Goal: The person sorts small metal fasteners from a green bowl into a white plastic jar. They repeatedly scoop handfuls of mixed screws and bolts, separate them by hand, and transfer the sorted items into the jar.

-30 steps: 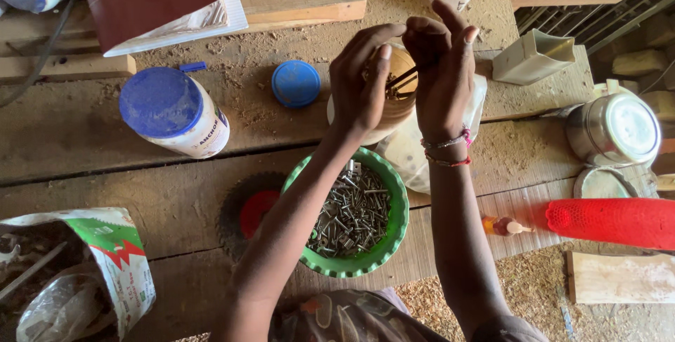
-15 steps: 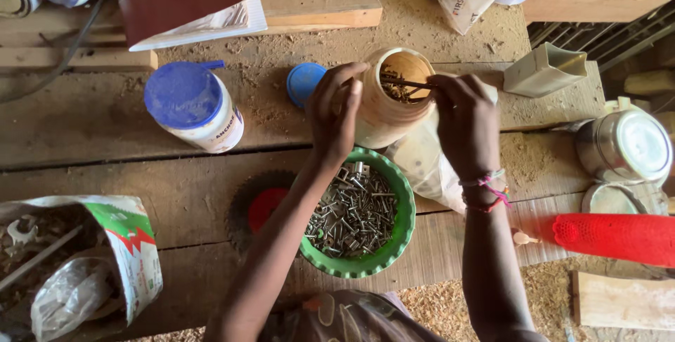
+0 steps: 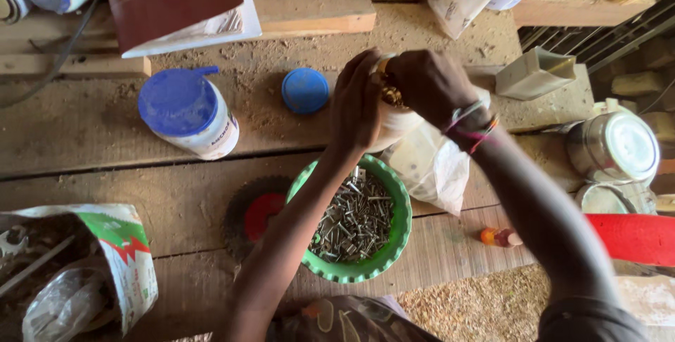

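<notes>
Both your hands now close over the jar's mouth: left hand (image 3: 356, 106) gripping the pale jar (image 3: 397, 123), right hand (image 3: 427, 82) covering its top, above the green bowl (image 3: 397, 240) on the desk (image 3: 105, 138).

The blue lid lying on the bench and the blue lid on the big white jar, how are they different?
The loose blue lid looks smaller than the jar's lid. The loose lid lies by itself on the dusty wooden bench; the jar's lid sits on top of the white jar. The jar's lid has a little blue tab sticking out at its edge; the loose lid shows none. Both are round and blue.
</notes>
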